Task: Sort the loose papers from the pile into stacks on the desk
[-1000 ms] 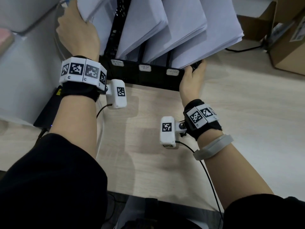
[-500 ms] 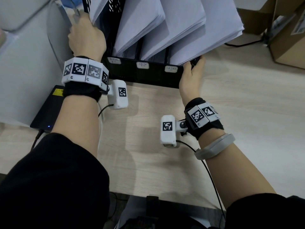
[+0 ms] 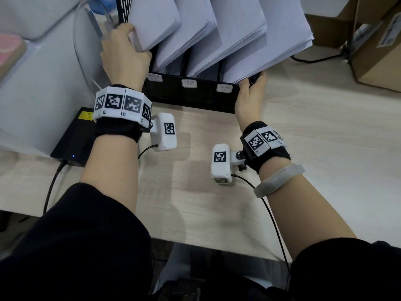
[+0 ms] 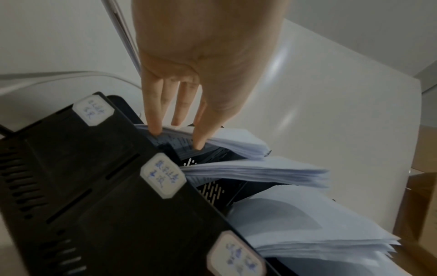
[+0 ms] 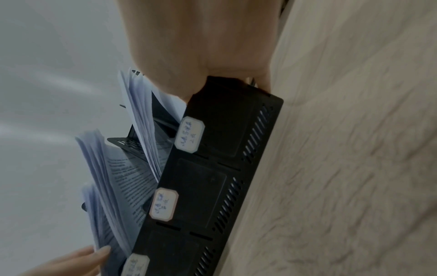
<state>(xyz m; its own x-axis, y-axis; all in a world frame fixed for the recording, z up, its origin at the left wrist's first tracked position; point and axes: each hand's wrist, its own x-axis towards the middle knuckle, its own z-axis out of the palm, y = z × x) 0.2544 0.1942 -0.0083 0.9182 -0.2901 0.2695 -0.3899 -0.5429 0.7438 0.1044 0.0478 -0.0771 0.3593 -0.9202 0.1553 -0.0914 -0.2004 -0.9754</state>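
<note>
Nearest the camera I see my two black sleeves and forearms reaching over the pale wood surface [image 3: 314, 148]. A little farther on, my right hand [image 3: 249, 98] grips the right front corner of the black file rack [image 3: 195, 98], thumb over its top edge and fingers hidden behind the corner. My left hand [image 3: 123, 55] holds the leftmost stack of papers [image 3: 156, 20] in the rack's left slot, its fingers [image 4: 153, 112] wrapped round the sheaf's lower edge. Two more paper stacks [image 3: 260, 35] lean rightward in the other slots; their tops are cut off by the frame. The three white labels [image 3: 189, 83] on the rack front carry handwriting I cannot read. At the left a black power brick [image 3: 73, 137] lies against a white casing [image 3: 39, 83]; cardboard boxes [image 3: 377, 51] sit far right, partly out of view.
</note>
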